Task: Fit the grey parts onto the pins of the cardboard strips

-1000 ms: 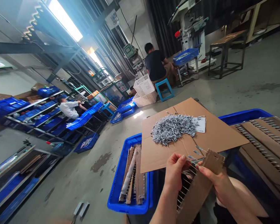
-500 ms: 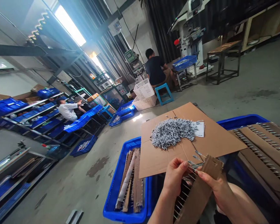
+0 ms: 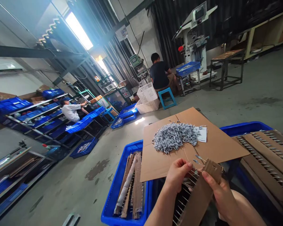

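My left hand [image 3: 178, 174] pinches at the metal pins that stick out of a notched cardboard strip [image 3: 199, 197]. My right hand [image 3: 220, 194] grips that strip's far side, near its upper end. Close beyond them, a heap of small grey metal parts [image 3: 173, 137] lies on a flat cardboard sheet [image 3: 217, 147], next to a white paper slip [image 3: 203, 134]. A few loose parts lie on the sheet near my fingers. Below my left hand, a blue crate [image 3: 119, 188] holds upright cardboard strips [image 3: 132, 185]. To the right, another blue crate [image 3: 245, 127] holds pin-lined strips [image 3: 264, 157].
A person in a dark shirt [image 3: 158, 75] sits on a teal stool [image 3: 167, 98] by a machine [image 3: 193, 40]. Another person in a white shirt [image 3: 70, 113] works at shelving stacked with blue crates [image 3: 37, 117]. White plastic baskets [image 3: 147, 95] and low blue crates [image 3: 124, 117] stand on the concrete floor.
The whole view has tilted and shifted as my head moved. Both hands stay on the strip, and its upper end sits slightly lower and closer to the left hand.
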The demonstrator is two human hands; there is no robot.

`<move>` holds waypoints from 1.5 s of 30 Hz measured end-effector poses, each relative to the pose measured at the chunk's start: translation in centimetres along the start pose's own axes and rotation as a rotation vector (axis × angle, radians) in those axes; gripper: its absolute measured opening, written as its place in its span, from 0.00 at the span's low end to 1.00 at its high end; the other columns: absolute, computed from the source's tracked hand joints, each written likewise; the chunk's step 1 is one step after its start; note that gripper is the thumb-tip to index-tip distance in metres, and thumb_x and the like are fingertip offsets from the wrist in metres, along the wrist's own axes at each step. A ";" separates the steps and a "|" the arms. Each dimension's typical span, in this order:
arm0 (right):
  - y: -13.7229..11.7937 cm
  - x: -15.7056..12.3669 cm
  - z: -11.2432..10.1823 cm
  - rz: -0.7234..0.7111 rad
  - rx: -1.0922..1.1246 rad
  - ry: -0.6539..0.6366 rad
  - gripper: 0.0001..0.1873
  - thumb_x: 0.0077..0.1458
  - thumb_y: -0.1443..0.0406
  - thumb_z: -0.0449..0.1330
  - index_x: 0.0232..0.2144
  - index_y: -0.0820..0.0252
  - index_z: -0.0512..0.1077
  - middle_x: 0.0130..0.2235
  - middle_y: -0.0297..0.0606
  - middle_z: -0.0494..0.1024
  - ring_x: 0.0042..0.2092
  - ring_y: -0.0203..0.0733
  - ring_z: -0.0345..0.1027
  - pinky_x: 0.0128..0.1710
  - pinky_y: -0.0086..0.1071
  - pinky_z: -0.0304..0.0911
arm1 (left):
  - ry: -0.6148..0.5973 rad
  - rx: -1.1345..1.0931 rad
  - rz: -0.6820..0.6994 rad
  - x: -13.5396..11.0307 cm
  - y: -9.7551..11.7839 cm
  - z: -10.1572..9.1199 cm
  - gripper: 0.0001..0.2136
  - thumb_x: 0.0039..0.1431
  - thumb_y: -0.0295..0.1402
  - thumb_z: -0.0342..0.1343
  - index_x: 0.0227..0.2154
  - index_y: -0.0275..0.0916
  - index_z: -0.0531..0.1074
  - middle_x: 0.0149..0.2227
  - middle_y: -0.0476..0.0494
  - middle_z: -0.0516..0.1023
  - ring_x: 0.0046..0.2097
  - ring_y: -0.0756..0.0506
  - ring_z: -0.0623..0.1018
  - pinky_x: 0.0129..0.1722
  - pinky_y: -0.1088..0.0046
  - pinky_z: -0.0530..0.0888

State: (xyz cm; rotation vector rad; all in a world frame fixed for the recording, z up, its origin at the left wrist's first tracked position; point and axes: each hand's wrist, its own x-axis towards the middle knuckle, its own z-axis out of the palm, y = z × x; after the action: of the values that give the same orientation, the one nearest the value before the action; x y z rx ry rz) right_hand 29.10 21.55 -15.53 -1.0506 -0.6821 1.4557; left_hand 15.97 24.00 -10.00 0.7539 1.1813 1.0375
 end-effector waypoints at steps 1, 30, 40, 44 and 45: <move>-0.2 0.0 0.0 0.016 0.027 0.006 0.15 0.45 0.52 0.67 0.29 0.55 0.81 0.32 0.41 0.86 0.40 0.59 0.78 0.39 0.44 0.73 | -0.002 0.009 -0.003 0.1 0.0 0.0 0.22 0.35 0.47 0.70 0.23 0.36 0.68 0.23 0.46 0.74 0.25 0.51 0.72 0.26 0.77 0.62; -0.1 -0.1 0.5 0.128 0.109 0.095 0.14 0.35 0.56 0.72 0.26 0.58 0.80 0.26 0.34 0.84 0.32 0.48 0.76 0.31 0.32 0.70 | 0.060 -0.030 0.036 -1.4 -1.1 -0.5 0.24 0.37 0.50 0.68 0.24 0.36 0.66 0.23 0.49 0.72 0.24 0.53 0.69 0.25 0.78 0.63; -0.2 -0.3 0.4 0.145 0.071 0.078 0.18 0.33 0.52 0.71 0.27 0.56 0.80 0.29 0.39 0.85 0.37 0.56 0.77 0.36 0.39 0.71 | 0.089 -0.080 0.045 -1.3 -1.9 -0.7 0.22 0.40 0.48 0.67 0.25 0.35 0.66 0.23 0.48 0.73 0.23 0.52 0.70 0.25 0.77 0.65; 0.7 -0.4 -0.1 0.168 -0.053 -0.058 0.20 0.37 0.51 0.69 0.31 0.57 0.80 0.37 0.44 0.85 0.44 0.61 0.76 0.43 0.45 0.70 | 0.096 -0.107 0.076 -1.4 -2.2 -1.3 0.21 0.41 0.47 0.67 0.25 0.36 0.66 0.22 0.48 0.73 0.24 0.51 0.71 0.27 0.77 0.67; 1.0 -0.4 -0.3 0.178 -0.074 -0.091 0.20 0.37 0.50 0.68 0.31 0.57 0.81 0.37 0.44 0.85 0.45 0.62 0.75 0.44 0.46 0.70 | 0.086 -0.093 0.071 -1.1 -2.4 -1.6 0.21 0.41 0.48 0.67 0.25 0.36 0.66 0.22 0.48 0.73 0.24 0.51 0.72 0.27 0.76 0.68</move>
State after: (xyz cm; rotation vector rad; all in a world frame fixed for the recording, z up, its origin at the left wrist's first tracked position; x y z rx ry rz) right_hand 28.85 20.97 -16.44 -1.1302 -0.7266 1.6510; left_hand 14.91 21.98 -12.11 0.6880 1.1775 1.1861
